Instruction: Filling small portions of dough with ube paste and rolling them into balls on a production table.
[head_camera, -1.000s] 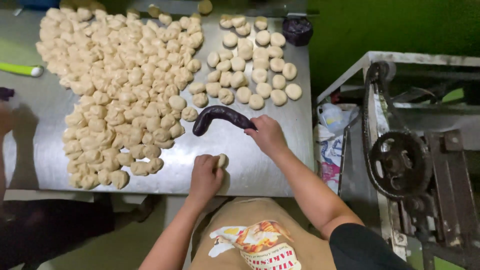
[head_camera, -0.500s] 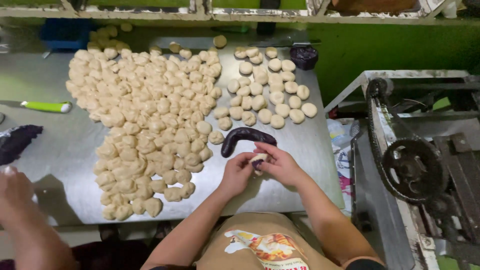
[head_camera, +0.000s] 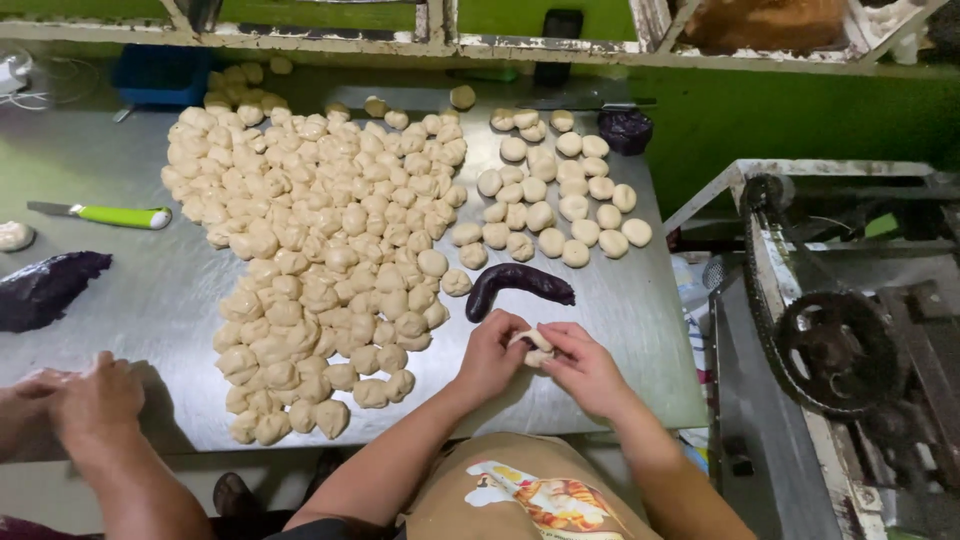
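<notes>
Both the left hand (head_camera: 492, 355) and right hand (head_camera: 583, 368) pinch one dough piece (head_camera: 537, 345), mostly hidden between their fingers, just below the purple roll (head_camera: 517, 284) on the table (head_camera: 640, 330).

You are wearing the only camera on your head — it is looking steeply down at the steel table (head_camera: 130, 300) from close above, facing the green wall (head_camera: 800, 115) along the top of the frame. Your apron is filling the bottom centre — a machine (head_camera: 840, 350) is sitting at the right edge.
</notes>
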